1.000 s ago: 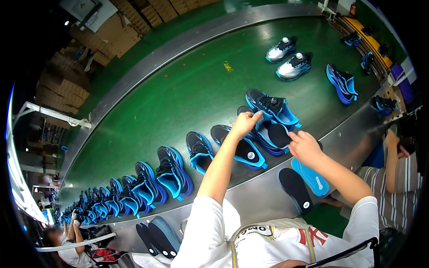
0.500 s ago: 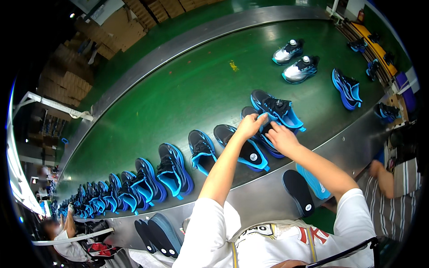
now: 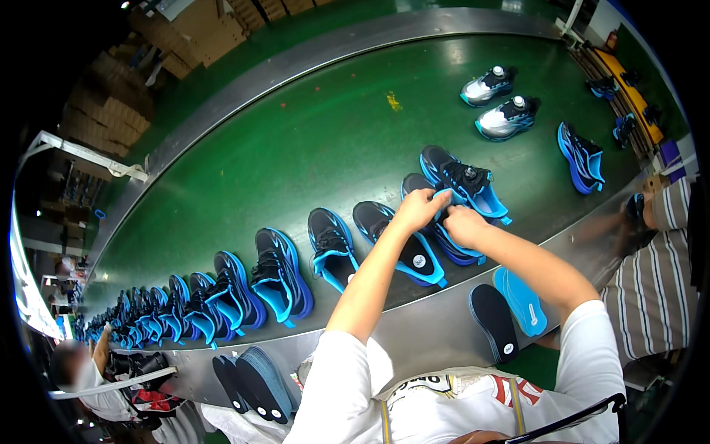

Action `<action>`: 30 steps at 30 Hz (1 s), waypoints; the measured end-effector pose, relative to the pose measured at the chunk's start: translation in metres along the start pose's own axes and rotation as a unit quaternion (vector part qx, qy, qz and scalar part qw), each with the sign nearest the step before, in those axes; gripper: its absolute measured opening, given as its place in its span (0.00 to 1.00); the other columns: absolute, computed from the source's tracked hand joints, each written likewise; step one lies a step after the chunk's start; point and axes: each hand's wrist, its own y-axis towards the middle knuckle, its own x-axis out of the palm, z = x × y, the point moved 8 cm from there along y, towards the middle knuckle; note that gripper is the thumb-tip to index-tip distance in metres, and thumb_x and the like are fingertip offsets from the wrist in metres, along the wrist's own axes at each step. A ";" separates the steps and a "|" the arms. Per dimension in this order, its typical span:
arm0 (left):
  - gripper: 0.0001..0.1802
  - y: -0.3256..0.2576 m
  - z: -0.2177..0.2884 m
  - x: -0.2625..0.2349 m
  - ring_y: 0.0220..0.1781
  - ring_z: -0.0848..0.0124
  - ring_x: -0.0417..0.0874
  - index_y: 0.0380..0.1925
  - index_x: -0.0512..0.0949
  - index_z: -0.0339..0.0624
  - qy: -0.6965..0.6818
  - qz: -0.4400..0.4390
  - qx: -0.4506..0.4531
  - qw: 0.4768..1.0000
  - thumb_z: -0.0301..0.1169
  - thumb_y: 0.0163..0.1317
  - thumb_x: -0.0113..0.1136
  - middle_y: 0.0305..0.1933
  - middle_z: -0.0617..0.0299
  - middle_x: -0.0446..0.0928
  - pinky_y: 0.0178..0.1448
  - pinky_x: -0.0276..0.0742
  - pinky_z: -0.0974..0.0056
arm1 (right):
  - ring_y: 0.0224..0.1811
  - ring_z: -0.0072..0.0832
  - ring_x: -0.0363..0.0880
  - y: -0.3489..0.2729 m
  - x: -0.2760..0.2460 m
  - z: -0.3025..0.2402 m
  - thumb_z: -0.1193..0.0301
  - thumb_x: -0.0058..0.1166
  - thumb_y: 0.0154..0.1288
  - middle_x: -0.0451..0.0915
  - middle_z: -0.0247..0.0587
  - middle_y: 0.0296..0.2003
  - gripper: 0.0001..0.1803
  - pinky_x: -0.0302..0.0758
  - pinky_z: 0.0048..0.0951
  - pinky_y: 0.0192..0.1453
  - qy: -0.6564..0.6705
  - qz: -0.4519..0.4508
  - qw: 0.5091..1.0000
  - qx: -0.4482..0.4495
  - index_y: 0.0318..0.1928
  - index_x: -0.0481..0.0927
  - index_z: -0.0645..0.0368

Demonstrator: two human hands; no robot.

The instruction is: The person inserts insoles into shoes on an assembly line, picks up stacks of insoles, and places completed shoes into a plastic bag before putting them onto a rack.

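Observation:
A black and blue sports shoe lies on the green belt under both my hands, its toe pointing away. My left hand is closed, pinching the light blue lining at the shoe's tongue between thumb and fingers. At the collar, my right hand has its fingers curled at the shoe's opening; the fingertips are hidden. Touching it on the far right side is another sneaker with a dial on top. Left of my hands, a shoe shows a black insole with a white round mark inside.
A row of similar shoes runs off to the left. On the metal edge lie a black insole, a blue insole and stacked insoles. Silver shoes stand farther off. A person in striped clothes is at the right.
My right fingers have curled in more at the shoe's opening, while my left hand keeps its pinch. The row at left has shifted slightly left. The striped person's arm at right has moved farther forward.

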 end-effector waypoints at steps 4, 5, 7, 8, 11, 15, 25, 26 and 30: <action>0.30 0.003 -0.003 0.000 0.31 0.55 0.78 0.26 0.76 0.32 0.003 0.007 -0.009 1.000 0.54 0.52 0.48 0.24 0.44 0.75 0.36 0.71 0.59 | 0.39 0.37 0.72 -0.007 0.004 0.000 0.73 0.44 0.50 0.72 0.47 0.34 0.09 0.71 0.34 0.42 -0.010 0.054 0.997 -0.053 0.28 0.77 0.61; 0.30 0.003 -0.006 0.000 0.31 0.55 0.78 0.27 0.76 0.32 0.000 0.012 -0.001 1.000 0.54 0.53 0.47 0.24 0.44 0.75 0.36 0.71 0.59 | 0.38 0.36 0.72 -0.011 0.002 -0.003 0.71 0.44 0.50 0.72 0.45 0.31 0.08 0.71 0.33 0.40 -0.006 0.064 0.996 -0.067 0.26 0.76 0.61; 0.30 0.003 -0.005 0.002 0.32 0.54 0.78 0.28 0.76 0.32 0.007 0.002 -0.016 1.000 0.54 0.53 0.46 0.24 0.44 0.75 0.37 0.71 0.58 | 0.38 0.36 0.71 -0.015 0.003 -0.003 0.71 0.44 0.50 0.72 0.45 0.30 0.08 0.71 0.33 0.40 -0.020 0.080 0.993 -0.089 0.25 0.75 0.60; 0.30 0.003 -0.005 0.003 0.32 0.54 0.78 0.28 0.76 0.32 0.011 -0.003 -0.023 1.000 0.54 0.54 0.46 0.24 0.44 0.75 0.37 0.71 0.58 | 0.37 0.35 0.71 -0.018 0.003 -0.003 0.71 0.44 0.50 0.72 0.45 0.30 0.08 0.71 0.33 0.39 -0.027 0.088 0.991 -0.100 0.25 0.75 0.60; 0.31 0.008 -0.005 0.006 0.25 0.62 0.76 0.28 0.74 0.29 0.030 0.000 -0.017 0.999 0.54 0.55 0.46 0.19 0.49 0.73 0.31 0.69 0.61 | 0.37 0.35 0.71 -0.008 0.010 0.004 0.70 0.43 0.51 0.72 0.44 0.30 0.08 0.70 0.33 0.40 -0.034 0.115 0.985 -0.121 0.25 0.75 0.59; 0.31 0.008 -0.009 0.005 0.26 0.62 0.75 0.28 0.73 0.29 0.032 0.014 -0.010 0.999 0.54 0.55 0.46 0.20 0.49 0.73 0.32 0.69 0.61 | 0.43 0.33 0.69 -0.001 0.019 -0.002 0.70 0.43 0.51 0.72 0.40 0.36 0.09 0.67 0.31 0.46 -0.086 0.053 0.989 -0.109 0.29 0.77 0.58; 0.29 0.005 0.003 -0.005 0.32 0.57 0.78 0.37 0.70 0.31 0.040 0.122 0.050 0.991 0.51 0.53 0.52 0.25 0.48 0.74 0.35 0.70 0.58 | 0.46 0.31 0.70 0.015 0.046 -0.001 0.63 0.56 0.46 0.75 0.40 0.40 0.13 0.63 0.29 0.52 -0.211 -0.202 0.948 -0.126 0.32 0.80 0.57; 0.28 0.006 0.000 -0.005 0.33 0.55 0.77 0.38 0.69 0.32 0.070 0.131 0.026 0.989 0.49 0.52 0.53 0.27 0.47 0.75 0.35 0.71 0.57 | 0.46 0.31 0.70 0.017 0.051 0.001 0.65 0.55 0.46 0.76 0.39 0.39 0.13 0.62 0.30 0.53 -0.208 -0.212 0.945 -0.134 0.33 0.80 0.57; 0.19 -0.001 0.030 -0.007 0.30 0.50 0.76 0.32 0.66 0.38 0.201 0.204 0.108 0.952 0.40 0.49 0.58 0.27 0.50 0.74 0.32 0.71 0.54 | 0.46 0.30 0.72 0.004 0.046 -0.004 0.67 0.50 0.50 0.78 0.38 0.37 0.12 0.56 0.34 0.59 -0.231 -0.188 0.935 -0.194 0.34 0.79 0.56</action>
